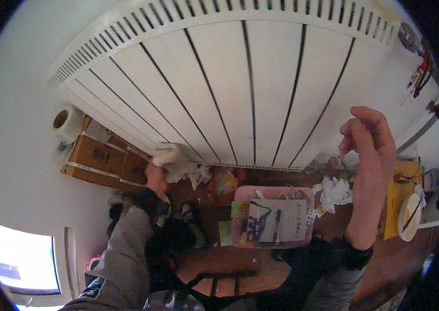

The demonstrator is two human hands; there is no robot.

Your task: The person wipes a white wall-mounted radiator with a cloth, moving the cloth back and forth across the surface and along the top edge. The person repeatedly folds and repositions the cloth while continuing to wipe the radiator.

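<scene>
My left hand [157,175] is at the lower left part of a white panel radiator [219,93], with a whitish cloth [171,155] in its grip. The cloth is blurred, covers most of my fingers and lies against the radiator's lower edge. Its loose end hangs over the floor. My right hand [373,134] is raised in front of the radiator's right end. Its fingers are loosely bent with gaps between them, and nothing shows in it.
A pink plastic bin [243,192] with a printed flat box [276,221] on top stands before me. At left are a cardboard box [99,155] and a tape roll [71,126]. White crumpled plastic [334,194], a yellow box [392,210] and a white round dish [406,229] are at right.
</scene>
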